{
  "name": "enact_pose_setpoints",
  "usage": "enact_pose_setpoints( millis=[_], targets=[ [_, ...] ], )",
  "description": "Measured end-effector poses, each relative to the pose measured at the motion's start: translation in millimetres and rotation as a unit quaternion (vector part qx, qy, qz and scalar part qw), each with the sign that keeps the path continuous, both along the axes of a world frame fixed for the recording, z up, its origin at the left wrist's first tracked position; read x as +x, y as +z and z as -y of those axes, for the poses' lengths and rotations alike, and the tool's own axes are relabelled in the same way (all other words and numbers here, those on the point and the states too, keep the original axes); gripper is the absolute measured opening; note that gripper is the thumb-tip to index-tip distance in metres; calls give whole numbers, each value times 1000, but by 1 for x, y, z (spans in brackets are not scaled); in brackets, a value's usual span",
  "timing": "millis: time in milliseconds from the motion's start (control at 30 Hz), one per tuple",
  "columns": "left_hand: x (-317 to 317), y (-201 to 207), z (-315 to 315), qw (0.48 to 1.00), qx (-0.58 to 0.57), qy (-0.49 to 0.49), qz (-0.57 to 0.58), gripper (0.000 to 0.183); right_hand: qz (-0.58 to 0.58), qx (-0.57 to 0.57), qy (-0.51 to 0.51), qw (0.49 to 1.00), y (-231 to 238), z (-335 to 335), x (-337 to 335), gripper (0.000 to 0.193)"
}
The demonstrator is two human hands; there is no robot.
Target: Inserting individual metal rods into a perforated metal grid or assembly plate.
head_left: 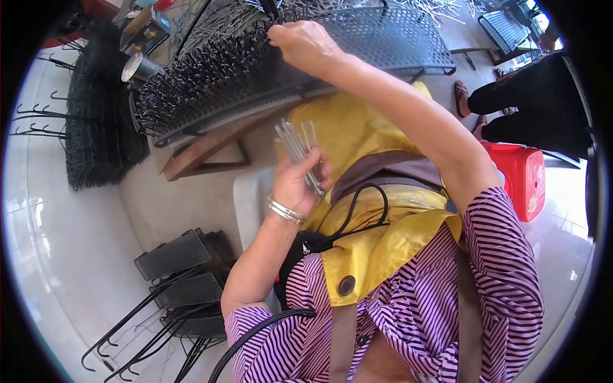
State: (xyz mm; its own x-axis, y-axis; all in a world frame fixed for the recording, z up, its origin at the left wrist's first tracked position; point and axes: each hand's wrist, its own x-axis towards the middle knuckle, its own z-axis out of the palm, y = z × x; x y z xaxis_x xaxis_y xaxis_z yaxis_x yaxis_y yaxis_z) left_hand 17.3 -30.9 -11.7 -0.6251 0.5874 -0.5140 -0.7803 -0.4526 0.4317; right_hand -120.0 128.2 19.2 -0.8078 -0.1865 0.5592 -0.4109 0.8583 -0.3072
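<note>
My left hand (297, 182) is closed around a bundle of thin silvery metal rods (297, 143), held over my lap with their tips pointing up and away. My right hand (305, 46) reaches across to a black perforated metal rack (389, 41), its fingers curled together at the edge of the filled part. Whatever sits between those fingers is too small or hidden to make out. Dense rows of upright dark metal pieces (198, 92) fill the rack's left part, while the holes to the right of my hand are bare.
Loose metal rods (223, 25) lie heaped behind the rack, beside a metal can (137, 66). Black hooked racks (96, 121) are stacked at left, with more perforated racks (172, 255) on the floor. A red stool (527, 182) and a standing person (536, 96) are at right.
</note>
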Motion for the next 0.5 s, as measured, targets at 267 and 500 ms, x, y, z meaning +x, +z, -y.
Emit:
enact_pose_setpoints(
  millis=[267,500],
  targets=[
    [1,0,0,999,-11,27,-36,13,-35,-95,45,994,-8,0,70,29],
    [1,3,0,995,3,35,-88,18,441,-428,24,789,19,9,120,17]
  ],
)
